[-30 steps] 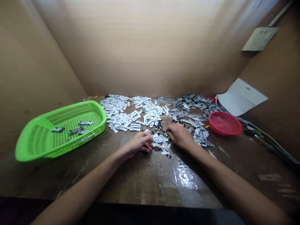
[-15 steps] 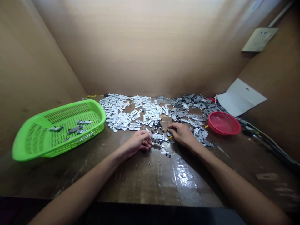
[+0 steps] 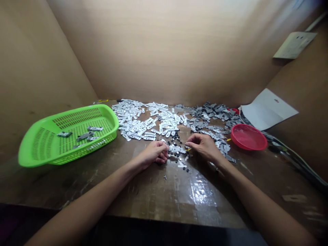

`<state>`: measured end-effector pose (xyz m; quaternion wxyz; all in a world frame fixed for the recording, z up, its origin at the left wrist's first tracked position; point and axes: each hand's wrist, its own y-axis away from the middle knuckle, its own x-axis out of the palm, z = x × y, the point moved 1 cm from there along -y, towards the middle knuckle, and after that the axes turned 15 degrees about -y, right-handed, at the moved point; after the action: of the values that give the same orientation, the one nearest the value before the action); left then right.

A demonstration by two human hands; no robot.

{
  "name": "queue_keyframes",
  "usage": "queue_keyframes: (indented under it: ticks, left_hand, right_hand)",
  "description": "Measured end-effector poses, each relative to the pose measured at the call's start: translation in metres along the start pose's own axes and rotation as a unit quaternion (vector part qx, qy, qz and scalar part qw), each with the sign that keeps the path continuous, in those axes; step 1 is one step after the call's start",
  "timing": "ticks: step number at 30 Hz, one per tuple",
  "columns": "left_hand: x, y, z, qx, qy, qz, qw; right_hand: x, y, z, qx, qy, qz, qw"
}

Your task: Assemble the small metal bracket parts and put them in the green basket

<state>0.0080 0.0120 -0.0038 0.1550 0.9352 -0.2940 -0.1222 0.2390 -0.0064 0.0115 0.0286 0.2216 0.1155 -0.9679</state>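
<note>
My left hand [image 3: 154, 152] rests on the dark table [image 3: 153, 191] with its fingers curled in, touching a small cluster of metal plates and black bits [image 3: 177, 152]. What it holds is hidden. My right hand [image 3: 203, 145] hovers just right of that cluster, thumb and fingers pinched on a tiny part I cannot make out. Behind the hands lie a heap of bright silver metal plates [image 3: 143, 119] and a heap of darker grey plates [image 3: 212, 118].
A green slotted basket [image 3: 46, 155] with a few grey plates in it stands at the left. A red shallow bowl [image 3: 248, 137] sits at the right, beside white paper [image 3: 268, 109] and cables [image 3: 294, 155]. Brown board walls enclose three sides.
My right hand has lifted off the table and drawn its fingers into a pinch. The left hand has barely moved. The view has shifted slightly.
</note>
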Motion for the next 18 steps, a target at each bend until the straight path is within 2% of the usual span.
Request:
queue_keyframes:
  ticks: [5,10,18]
  left_hand:
    - [0.002,0.000,0.001,0.011,-0.003,-0.007,1.000]
    - [0.003,0.000,0.000,0.008,0.013,-0.015,1.000]
    - [0.002,-0.002,0.002,0.015,0.063,-0.020,0.998]
  right_hand:
    - [0.016,0.007,0.010,-0.033,-0.065,0.006,0.997]
    - [0.030,0.015,0.018,-0.075,-0.030,0.023,0.996]
    - [0.029,0.017,0.016,-0.095,-0.006,0.005,0.995]
